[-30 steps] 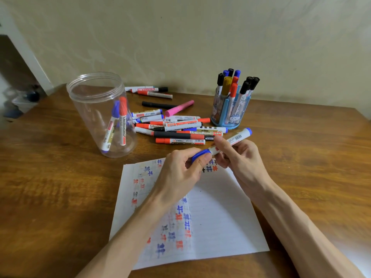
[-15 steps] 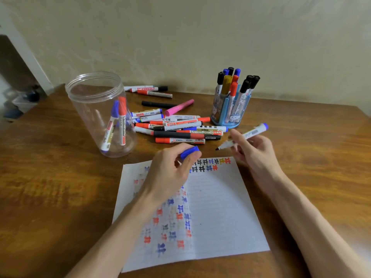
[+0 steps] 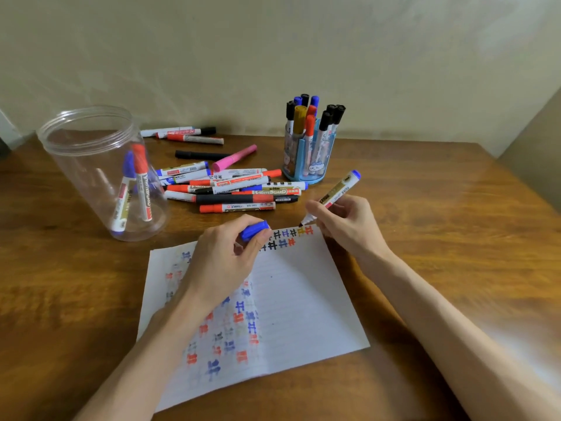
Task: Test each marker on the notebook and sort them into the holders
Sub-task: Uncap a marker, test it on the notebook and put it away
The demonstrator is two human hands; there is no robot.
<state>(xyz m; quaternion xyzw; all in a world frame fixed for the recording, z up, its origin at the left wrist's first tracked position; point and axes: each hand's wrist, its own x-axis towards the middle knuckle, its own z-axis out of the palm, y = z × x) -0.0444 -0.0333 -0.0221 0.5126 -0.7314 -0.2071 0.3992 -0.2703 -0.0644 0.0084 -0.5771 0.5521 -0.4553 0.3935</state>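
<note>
A white lined notebook page [image 3: 303,302] with several coloured test marks lies on the wooden table [image 3: 455,238]. My right hand [image 3: 349,223] grips an uncapped blue-ended marker [image 3: 337,189], its tip down at the page's top right corner. My left hand [image 3: 224,262] rests on the page and holds the blue cap [image 3: 253,230]. A pile of loose markers [image 3: 233,189] lies beyond the page. A clear plastic jar [image 3: 100,174] at the left holds a blue and a red marker. A blue pen holder [image 3: 309,156] holds several markers.
A few more markers [image 3: 185,133] lie near the wall behind the jar. A black marker [image 3: 200,154] and a pink marker [image 3: 235,157] lie behind the pile. The table's right edge runs past a grey surface [image 3: 537,165].
My hands pulled the blue cap off the marker. The left hand moved down-left with the cap; the right hand swung out, then brought the tip down to the page's top edge.
</note>
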